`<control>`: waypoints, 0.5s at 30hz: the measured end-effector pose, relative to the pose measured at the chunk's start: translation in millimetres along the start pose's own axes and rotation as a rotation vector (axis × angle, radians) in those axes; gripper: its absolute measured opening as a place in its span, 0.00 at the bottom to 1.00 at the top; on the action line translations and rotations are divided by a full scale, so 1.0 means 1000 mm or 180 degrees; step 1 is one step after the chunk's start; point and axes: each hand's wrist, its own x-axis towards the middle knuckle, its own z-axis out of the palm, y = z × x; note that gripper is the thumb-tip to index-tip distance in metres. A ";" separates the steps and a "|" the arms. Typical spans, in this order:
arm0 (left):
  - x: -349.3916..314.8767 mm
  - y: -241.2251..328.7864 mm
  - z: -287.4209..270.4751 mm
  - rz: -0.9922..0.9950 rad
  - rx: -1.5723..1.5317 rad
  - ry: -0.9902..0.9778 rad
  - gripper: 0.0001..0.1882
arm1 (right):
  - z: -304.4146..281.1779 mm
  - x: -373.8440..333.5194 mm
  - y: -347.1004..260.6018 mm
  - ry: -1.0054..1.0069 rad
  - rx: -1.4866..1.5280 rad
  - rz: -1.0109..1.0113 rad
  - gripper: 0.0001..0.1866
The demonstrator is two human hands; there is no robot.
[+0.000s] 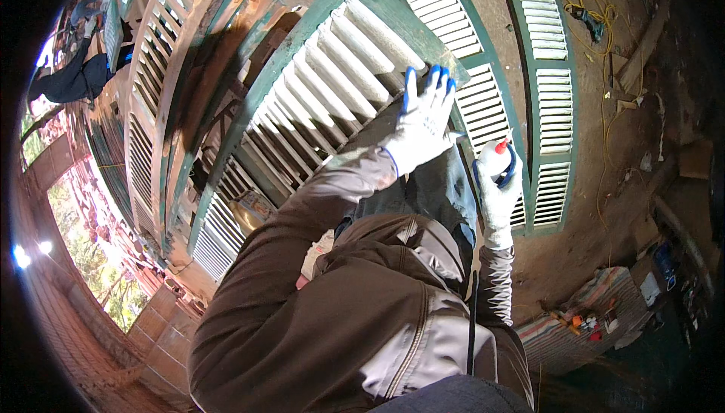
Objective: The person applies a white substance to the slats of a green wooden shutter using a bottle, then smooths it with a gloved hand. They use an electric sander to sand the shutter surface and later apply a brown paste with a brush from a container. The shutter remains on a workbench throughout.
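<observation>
In front of me a green-framed louvered shutter (444, 47) with white slats stands tilted, leaning toward my legs. My left hand (423, 122), in a white glove with blue fingertips, reaches to its near corner. The fingers are stretched out and spread, with their tips at the frame; whether they press on it I cannot tell. My right hand (498, 198), gloved the same way, is closed around a white squeeze bottle (492, 161) with a red nozzle. The bottle is held upright to the right of the shutter, and its lower part is hidden by the fingers.
More green shutters (555, 66) lie on the dirt floor ahead and right. Wooden shutters (162, 73) stand stacked at left. A yellow cord (604, 9) trails by a power tool (587, 24). A striped mat (563, 337) with small items lies lower right. Another person (75, 77) is far left.
</observation>
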 end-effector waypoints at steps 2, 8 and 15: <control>-0.007 0.010 -0.002 -0.0125 -0.0035 -0.0068 0.55 | 0.004 0.003 -0.014 -0.0087 -0.0003 -0.0078 0.34; 0.025 0.009 -0.015 -0.0923 -0.0301 0.0132 0.52 | 0.011 0.020 -0.038 -0.0152 -0.0146 -0.0176 0.33; 0.000 0.023 -0.004 -0.0668 -0.0539 -0.0273 0.54 | 0.015 0.040 -0.054 -0.0046 -0.0247 -0.0413 0.33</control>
